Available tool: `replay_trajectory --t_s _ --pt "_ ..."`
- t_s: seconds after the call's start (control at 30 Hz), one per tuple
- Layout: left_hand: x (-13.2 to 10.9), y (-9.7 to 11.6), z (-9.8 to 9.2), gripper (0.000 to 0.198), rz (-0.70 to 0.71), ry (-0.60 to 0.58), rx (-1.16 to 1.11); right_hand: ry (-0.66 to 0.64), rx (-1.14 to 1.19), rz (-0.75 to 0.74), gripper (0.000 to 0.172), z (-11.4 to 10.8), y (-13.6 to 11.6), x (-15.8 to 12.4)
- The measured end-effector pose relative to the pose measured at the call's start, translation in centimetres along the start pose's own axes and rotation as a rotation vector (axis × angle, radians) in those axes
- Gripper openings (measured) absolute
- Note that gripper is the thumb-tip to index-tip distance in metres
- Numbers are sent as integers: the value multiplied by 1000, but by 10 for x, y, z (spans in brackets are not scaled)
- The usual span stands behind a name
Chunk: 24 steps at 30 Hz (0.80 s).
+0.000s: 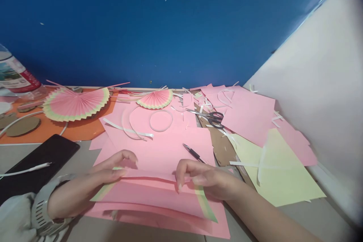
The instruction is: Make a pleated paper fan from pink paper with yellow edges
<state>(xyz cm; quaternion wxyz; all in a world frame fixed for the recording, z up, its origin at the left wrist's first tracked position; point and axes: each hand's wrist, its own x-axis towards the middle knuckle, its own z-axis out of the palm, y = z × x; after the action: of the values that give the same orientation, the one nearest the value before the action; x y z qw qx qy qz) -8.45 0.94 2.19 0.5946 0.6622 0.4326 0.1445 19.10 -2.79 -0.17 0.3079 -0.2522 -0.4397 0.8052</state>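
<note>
A pink sheet of paper (153,198) with yellow-green strips along its two short ends is held raised over larger pink paper. Its far edge is turned up in a narrow fold. My left hand (113,168) pinches the left end of that fold, thumb on the near side and fingers behind. At the right end, my right hand (204,177) grips the same fold between thumb and curled fingers. Just beyond my right hand lies a black pen (194,152) on the pink paper underneath (159,147).
Pleated pink-and-yellow paper fans (76,104) rest at the back left on orange card (93,126). A black phone (53,155) lies left, beneath a white cable end. Scissors (214,116), paper scraps and yellow sheets (283,177) cover the right. A bottle (17,72) stands far left.
</note>
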Motion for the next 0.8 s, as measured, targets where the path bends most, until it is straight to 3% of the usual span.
replay_trajectory --t_s 0.03,0.17,0.23,0.33,0.43,0.53,0.7,0.8 --pt "0 0 0 26 -40 -15 -51 -9 -27 43 22 0 -2 0" --pt "1 -5 -3 27 -132 -80 -144 -132 -219 303 63 2 -15 -2" --pt "2 -8 -4 28 -156 -149 -144 -199 -342 386 74 5 -22 -3" --pt "2 -8 1 29 -140 -191 -61 -215 -448 406 71 8 -28 -3" --pt "-2 -6 16 30 -73 -89 59 -201 -436 361 72 9 -26 0" --pt "-6 -6 32 31 -13 -22 101 -150 -428 389 63 11 -19 4" --pt "-6 -5 41 34 -16 -161 134 -80 -428 443 42 16 -11 7" --pt "-3 -4 39 32 -34 -177 101 -36 -486 432 36 18 -10 7"
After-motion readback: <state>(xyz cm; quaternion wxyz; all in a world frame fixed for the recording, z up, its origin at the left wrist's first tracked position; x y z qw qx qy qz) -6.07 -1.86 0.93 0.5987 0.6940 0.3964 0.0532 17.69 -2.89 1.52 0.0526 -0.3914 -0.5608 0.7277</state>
